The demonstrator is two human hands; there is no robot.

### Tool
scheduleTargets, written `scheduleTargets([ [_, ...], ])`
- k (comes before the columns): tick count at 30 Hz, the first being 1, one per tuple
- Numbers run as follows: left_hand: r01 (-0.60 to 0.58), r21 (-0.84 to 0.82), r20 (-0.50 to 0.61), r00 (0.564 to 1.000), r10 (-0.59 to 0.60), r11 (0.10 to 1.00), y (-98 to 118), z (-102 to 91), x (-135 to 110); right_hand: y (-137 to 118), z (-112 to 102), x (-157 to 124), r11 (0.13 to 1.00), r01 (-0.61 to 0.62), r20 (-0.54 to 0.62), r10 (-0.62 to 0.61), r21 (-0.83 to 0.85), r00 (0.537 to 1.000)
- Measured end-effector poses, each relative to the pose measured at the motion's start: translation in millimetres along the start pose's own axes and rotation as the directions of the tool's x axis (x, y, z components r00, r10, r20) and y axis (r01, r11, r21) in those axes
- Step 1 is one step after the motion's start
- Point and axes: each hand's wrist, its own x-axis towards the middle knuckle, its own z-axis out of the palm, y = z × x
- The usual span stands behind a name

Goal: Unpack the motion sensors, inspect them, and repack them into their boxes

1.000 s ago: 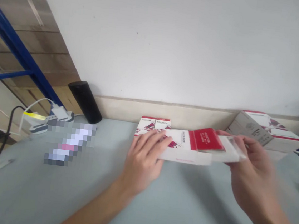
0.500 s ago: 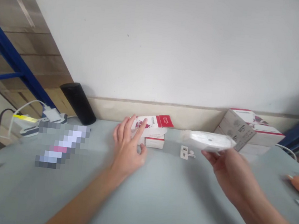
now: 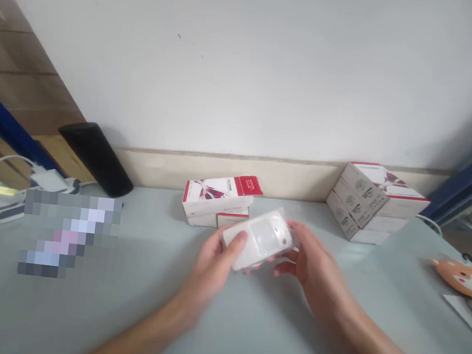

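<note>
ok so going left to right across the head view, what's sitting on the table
white charger plug -> black cylinder -> red and white boxes -> stacked white boxes -> orange fox-face pad. the clear plastic tray, held by left hand and right hand, overlaps the middle boxes, so left out

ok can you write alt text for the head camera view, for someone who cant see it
The left hand and right hand hold a white plastic tray between them over a grey table. Behind it, near the wall, sit two stacked red-and-white boxes, with a taller stack of boxes to the right and a black cylinder to the left.
</note>
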Motion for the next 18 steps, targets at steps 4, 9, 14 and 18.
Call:
scheduleTargets([
  [4,0.078,-0.237,0.156,0.987,-0.041,0.968,1,-7.0,6,-5,1,-5,0.975,0.172,0.064,-0.164,-0.139,0.984],
  [9,0.280,-0.405,0.283,0.944,-0.172,0.870,-6,-7.4,2,-5,-2,-11,0.828,0.414,0.051,-0.428,-0.379,0.903],
  [14,0.398,-0.442,0.412,0.886,-0.213,0.804,-3,-4.5,-3,-9,-8,-15,0.602,0.539,0.111,-0.600,-0.589,0.792],
  [18,0.423,-0.439,0.501,0.848,-0.174,0.793,4,-2.2,-5,-15,-10,-15,0.522,0.512,0.071,-0.650,-0.682,0.757],
])
